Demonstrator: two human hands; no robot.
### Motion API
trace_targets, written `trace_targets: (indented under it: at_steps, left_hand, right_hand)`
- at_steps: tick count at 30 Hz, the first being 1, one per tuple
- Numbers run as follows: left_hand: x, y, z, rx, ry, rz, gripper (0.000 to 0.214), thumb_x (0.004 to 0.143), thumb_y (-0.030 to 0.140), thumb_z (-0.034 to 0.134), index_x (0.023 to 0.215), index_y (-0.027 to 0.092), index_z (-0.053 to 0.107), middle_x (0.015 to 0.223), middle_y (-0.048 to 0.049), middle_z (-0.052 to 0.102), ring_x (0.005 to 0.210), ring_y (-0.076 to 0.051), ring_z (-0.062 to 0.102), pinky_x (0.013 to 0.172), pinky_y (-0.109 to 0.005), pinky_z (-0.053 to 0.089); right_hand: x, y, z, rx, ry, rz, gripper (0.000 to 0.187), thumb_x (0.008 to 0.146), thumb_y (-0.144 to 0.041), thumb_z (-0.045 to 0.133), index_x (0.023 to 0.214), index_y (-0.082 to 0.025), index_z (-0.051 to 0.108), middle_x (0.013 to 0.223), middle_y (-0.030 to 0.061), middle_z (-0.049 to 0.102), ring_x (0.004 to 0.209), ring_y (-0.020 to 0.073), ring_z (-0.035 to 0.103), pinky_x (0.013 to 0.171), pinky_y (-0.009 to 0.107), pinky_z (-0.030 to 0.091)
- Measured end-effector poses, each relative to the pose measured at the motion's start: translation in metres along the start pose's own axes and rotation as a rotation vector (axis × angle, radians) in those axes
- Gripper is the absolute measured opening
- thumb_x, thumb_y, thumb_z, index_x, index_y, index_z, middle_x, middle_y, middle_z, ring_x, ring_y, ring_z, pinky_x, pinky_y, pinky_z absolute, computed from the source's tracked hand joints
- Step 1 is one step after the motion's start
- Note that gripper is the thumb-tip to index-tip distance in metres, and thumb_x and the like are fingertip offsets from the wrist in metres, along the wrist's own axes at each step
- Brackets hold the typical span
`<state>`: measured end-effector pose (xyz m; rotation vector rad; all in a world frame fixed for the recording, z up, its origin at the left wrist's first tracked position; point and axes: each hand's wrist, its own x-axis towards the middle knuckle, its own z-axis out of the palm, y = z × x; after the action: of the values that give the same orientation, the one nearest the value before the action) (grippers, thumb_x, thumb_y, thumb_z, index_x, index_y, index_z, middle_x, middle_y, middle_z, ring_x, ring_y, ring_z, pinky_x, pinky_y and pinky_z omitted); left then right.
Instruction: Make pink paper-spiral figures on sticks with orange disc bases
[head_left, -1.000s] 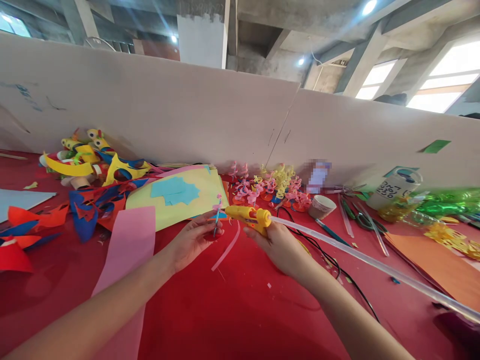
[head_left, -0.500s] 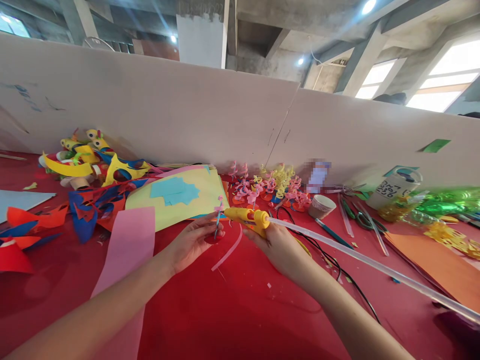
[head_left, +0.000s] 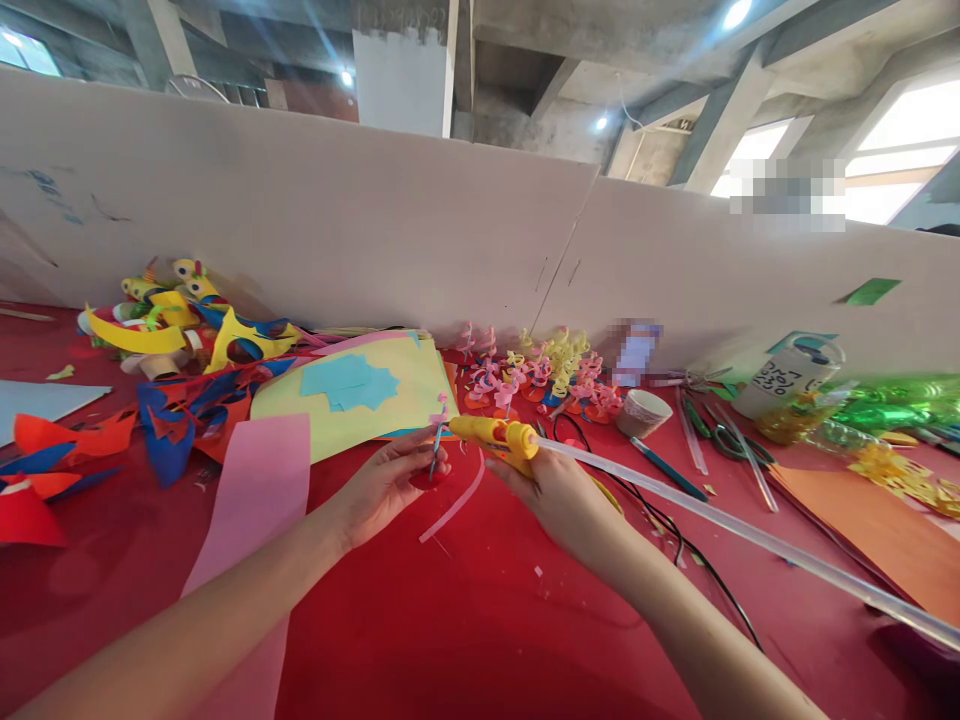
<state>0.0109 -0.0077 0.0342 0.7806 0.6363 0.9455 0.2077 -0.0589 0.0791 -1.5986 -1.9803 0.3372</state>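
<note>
My left hand (head_left: 390, 475) is closed on a small paper craft (head_left: 437, 446), a thin blue stem with a pink curl at its top and a red round base below. My right hand (head_left: 559, 495) grips a yellow hot glue gun (head_left: 495, 436), its nozzle pointing left, at or very near the stem. A long clear glue stick (head_left: 697, 515) runs out of the back of the gun to the right. Below the craft a narrow pink paper strip (head_left: 457, 508) curves over the red table. Whether glue is coming out is too small to see.
Behind my hands stand several finished pink and yellow paper curls (head_left: 559, 365). A paper cup (head_left: 643, 412), a teal pen-like tool (head_left: 667, 468), scissors (head_left: 739, 440) and black cable (head_left: 675, 530) lie rightward. Leftward are yellow sheets (head_left: 352, 400), pink paper (head_left: 259, 500) and coloured scraps (head_left: 169, 430).
Both hands stay nearly in place, with the glue gun still beside the stem. The pink strip's lower end has shifted slightly to the left.
</note>
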Motion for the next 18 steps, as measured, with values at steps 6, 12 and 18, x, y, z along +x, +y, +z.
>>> trace_targets:
  at_steps: [6, 12, 18]
  left_hand:
    - [-0.0004, -0.0002, -0.0016, -0.002, -0.005, 0.004, 0.025, 0.070, 0.011, 0.069, 0.094, 0.016, 0.070, 0.076, -0.0017, 0.068, 0.071, -0.013, 0.062, 0.075, -0.026, 0.047]
    - [0.0006, -0.0008, -0.0019, -0.001, -0.006, 0.010, 0.024, 0.069, 0.011, 0.069, 0.093, 0.015, 0.070, 0.076, -0.0019, 0.068, 0.070, -0.012, 0.062, 0.075, -0.025, 0.047]
    - [0.0013, -0.0006, -0.0018, -0.013, 0.007, 0.005, 0.030, 0.068, 0.011, 0.071, 0.098, 0.017, 0.069, 0.074, -0.0015, 0.068, 0.069, -0.012, 0.062, 0.074, -0.025, 0.047]
  right_hand:
    - [0.0002, 0.0018, 0.0001, -0.003, -0.021, 0.001, 0.020, 0.084, -0.034, 0.047, 0.079, -0.020, 0.061, 0.068, 0.0054, 0.062, 0.071, 0.0237, 0.062, 0.061, 0.029, 0.044]
    - [-0.0006, 0.0019, 0.0013, -0.015, -0.012, 0.005, 0.020, 0.085, -0.034, 0.047, 0.081, -0.019, 0.060, 0.068, 0.0050, 0.062, 0.070, 0.0226, 0.061, 0.061, 0.028, 0.043]
    - [0.0001, 0.0051, -0.0014, 0.007, 0.000, -0.016, 0.027, 0.085, -0.038, 0.046, 0.079, -0.017, 0.061, 0.063, 0.0043, 0.059, 0.058, 0.0194, 0.057, 0.053, 0.027, 0.040]
